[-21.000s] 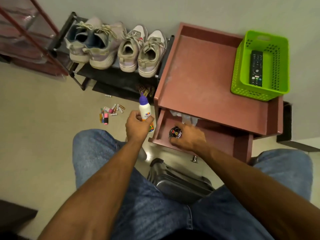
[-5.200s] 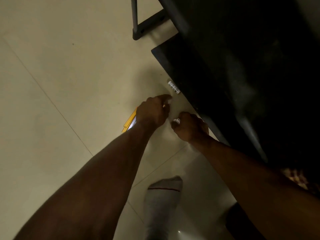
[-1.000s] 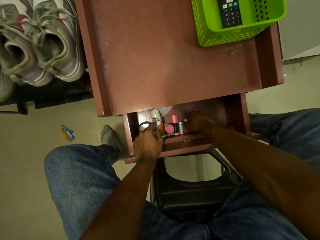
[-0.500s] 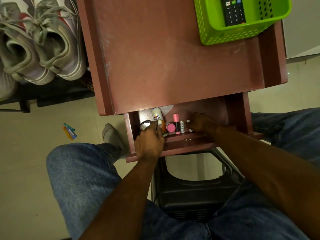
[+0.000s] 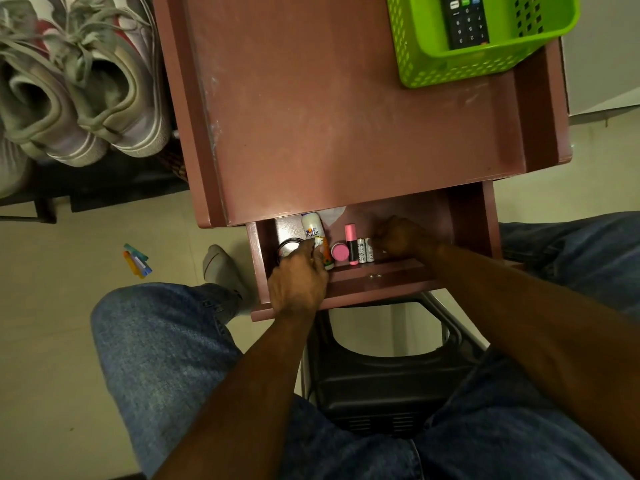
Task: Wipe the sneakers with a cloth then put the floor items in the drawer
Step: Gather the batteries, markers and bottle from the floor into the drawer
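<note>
Both hands (image 5: 298, 282) in open reddish drawer (image 5: 363, 277), left pinching small battery (image 5: 319, 242), right's (image 5: 398, 237) grip unclear.

"FEVICOL" on white glue bottle (image 5: 312, 227) in drawer (image 5: 381, 271); digits on remote (image 5: 465, 20) keypad.

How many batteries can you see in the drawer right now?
2. Both batteries stand side by side against the drawer front: one beside the pink tube, the other touching the right hand. More may be hidden under either hand.
</note>
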